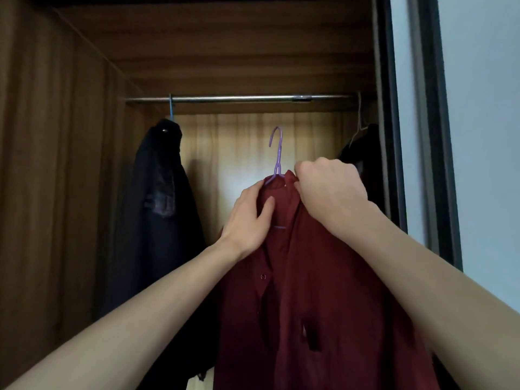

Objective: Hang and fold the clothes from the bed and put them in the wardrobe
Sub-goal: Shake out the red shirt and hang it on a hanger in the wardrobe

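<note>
Nearest me hangs the dark red shirt (309,277), draped on a purple hanger (276,153) and held up in front of the open wardrobe (56,164); my left hand (247,218) grips the cloth at the left of the collar with the thumb pressed over it, and my right hand (329,190) is curled tight around the collar's right side. Since I hold fabric and not the hanger, I judge the shirt could slide off one shoulder, or the hook could twist and miss the rail (239,98) above it. Farther in, the wardrobe holds a dark garment (160,206) on a blue hanger (170,106) at the left and another dark piece (365,147) on a pale hanger (360,122) at the right, with a bare stretch of rail between them.
</note>
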A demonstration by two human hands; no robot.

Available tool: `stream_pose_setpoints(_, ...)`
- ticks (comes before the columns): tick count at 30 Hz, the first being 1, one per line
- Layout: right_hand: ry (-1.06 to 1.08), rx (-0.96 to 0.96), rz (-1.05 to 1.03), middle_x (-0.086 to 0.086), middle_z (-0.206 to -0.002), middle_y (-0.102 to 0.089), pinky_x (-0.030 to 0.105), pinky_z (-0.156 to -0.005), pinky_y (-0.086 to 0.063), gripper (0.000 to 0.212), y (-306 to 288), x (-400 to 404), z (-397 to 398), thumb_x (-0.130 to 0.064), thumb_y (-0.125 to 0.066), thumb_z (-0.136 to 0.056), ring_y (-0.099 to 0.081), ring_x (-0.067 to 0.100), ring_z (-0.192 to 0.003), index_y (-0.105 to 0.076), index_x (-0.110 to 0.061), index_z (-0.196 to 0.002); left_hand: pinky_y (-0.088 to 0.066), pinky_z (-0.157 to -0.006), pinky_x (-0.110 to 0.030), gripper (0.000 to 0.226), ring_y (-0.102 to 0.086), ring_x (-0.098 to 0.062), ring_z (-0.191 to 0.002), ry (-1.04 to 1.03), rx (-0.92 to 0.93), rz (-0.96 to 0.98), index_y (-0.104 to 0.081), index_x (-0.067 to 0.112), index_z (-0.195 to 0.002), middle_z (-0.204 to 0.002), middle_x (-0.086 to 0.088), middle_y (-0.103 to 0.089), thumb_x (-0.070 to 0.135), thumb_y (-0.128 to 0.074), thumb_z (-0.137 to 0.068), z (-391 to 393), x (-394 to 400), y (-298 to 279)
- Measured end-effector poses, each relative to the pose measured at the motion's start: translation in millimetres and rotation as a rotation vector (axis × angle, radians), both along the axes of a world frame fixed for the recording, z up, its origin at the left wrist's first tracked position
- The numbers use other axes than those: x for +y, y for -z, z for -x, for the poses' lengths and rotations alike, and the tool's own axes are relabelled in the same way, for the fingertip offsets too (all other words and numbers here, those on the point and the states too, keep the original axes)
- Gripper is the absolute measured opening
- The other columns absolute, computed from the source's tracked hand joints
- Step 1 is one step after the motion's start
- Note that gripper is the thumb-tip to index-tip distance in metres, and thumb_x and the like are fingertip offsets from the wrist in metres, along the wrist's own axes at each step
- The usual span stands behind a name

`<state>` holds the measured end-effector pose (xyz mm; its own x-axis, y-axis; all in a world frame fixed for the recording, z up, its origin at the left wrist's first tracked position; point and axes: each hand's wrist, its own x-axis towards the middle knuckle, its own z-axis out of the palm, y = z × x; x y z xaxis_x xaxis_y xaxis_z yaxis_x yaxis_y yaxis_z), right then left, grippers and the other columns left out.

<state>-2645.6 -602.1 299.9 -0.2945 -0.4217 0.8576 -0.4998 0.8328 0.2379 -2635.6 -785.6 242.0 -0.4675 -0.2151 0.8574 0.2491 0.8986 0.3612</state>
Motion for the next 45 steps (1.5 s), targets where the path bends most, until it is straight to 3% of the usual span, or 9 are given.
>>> stream_pose_setpoints(6, 0.029, -0.008, 0.038, 0.008, -0.109, -0.068, 0.037, -0.067, -0.034, 0.012, -20.2, -26.5, 28.8, -0.019, -0.055, -0.103, -0.069, 0.035, -0.101, -0.061, -0.02, -0.113, -0.028, -0.124, -0.031, 0.055, -0.038, -0.007, -0.147, 0.066, -0.002, -0.044, -0.036, 0.027, -0.158, -0.16, 0.01, -0.043, 0.048, -0.042, -0.108, 28.2, -27.7, -22.0)
stream_pose_setpoints(10, 0.062, 0.024, 0.077, 0.008, -0.109, -0.068, 0.037, -0.068, -0.036, 0.012, -42.0, -40.0, 35.4, -0.018, -0.056, -0.103, -0.069, 0.035, -0.1, -0.063, -0.019, -0.113, -0.035, -0.121, -0.039, 0.053, -0.044, -0.006, -0.142, 0.123, 0.018, -0.025, -0.04, 0.038, -0.153, -0.154, 0.014, -0.049, 0.055, -0.042, -0.103, 42.4, -40.2, -45.3)
stream_pose_setpoints(17, 0.087, 0.157, 0.141, 0.009, -0.113, -0.068, 0.037, -0.069, -0.037, 0.014, -96.6, -62.2, 32.2, -0.017, -0.054, -0.103, -0.069, 0.036, -0.104, -0.064, -0.016, -0.113, -0.027, -0.121, -0.029, 0.059, -0.035, -0.01, -0.15, 0.109, 0.086, 0.021, -0.035, 0.031, -0.16, -0.164, 0.012, -0.038, 0.054, -0.041, -0.107, 57.9, -57.3, -103.7)
stream_pose_setpoints(28, 0.07, 0.098, 0.105, 0.012, -0.126, -0.065, 0.041, -0.083, -0.047, 0.027, -163.3, -116.0, 45.5, -0.007, -0.047, -0.102, -0.065, 0.037, -0.116, -0.063, -0.011, -0.123, -0.029, -0.118, -0.027, 0.055, -0.038, -0.014, -0.148, 0.06, 0.144, 0.085, -0.038, 0.024, -0.157, -0.161, 0.003, -0.041, 0.047, -0.042, -0.108, 93.5, -98.9, -161.3)
stream_pose_setpoints(34, 0.071, 0.018, 0.128, 0.013, -0.13, -0.063, 0.043, -0.093, -0.049, 0.027, -186.3, -130.7, 60.6, -0.014, -0.05, -0.103, -0.063, 0.037, -0.12, -0.061, -0.013, -0.127, -0.038, -0.115, -0.034, 0.052, -0.046, -0.018, -0.143, 0.027, 0.111, 0.126, -0.04, 0.026, -0.154, -0.158, 0.004, -0.043, 0.047, -0.045, -0.107, 99.6, -120.6, -175.7)
stream_pose_setpoints(45, 0.075, -0.122, 0.081, 0.013, -0.137, -0.061, 0.042, -0.097, -0.048, 0.029, -174.7, -161.6, 69.8, -0.016, -0.052, -0.103, -0.06, 0.036, -0.127, -0.06, -0.01, -0.13, -0.043, -0.109, -0.039, 0.042, -0.05, -0.017, -0.136, -0.059, 0.019, 0.183, -0.048, 0.031, -0.145, -0.147, 0.006, -0.054, 0.048, -0.041, -0.107, 92.4, -150.2, -165.6)
